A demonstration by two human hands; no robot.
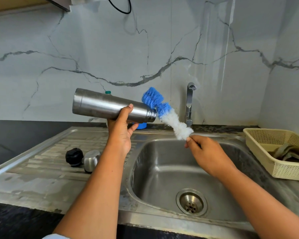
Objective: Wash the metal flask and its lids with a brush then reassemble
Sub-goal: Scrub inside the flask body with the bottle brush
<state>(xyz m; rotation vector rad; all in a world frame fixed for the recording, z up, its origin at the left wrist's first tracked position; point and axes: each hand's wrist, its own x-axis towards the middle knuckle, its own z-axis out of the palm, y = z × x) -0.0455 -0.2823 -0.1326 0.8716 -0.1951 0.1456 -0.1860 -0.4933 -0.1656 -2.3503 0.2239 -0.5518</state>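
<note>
No text, label, brand, number or sign can be read. Only plain brushed steel is presented by the metal flask (102,106) and the steel lid (91,160). Nothing legible is seen on the black stopper (74,156), and the teal bottle cap (108,92) behind the flask is too small for any print to be made out.

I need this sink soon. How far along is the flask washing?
Early, it seems. Done: the flask is apart, its black lid and steel cap lying on the drainboard. In hand: the left hand holds the flask sideways while the right hand pinches the brush, bristles beside the mouth, not inside. Left: scrubbing flask and lids, rinsing, reassembly.
</note>
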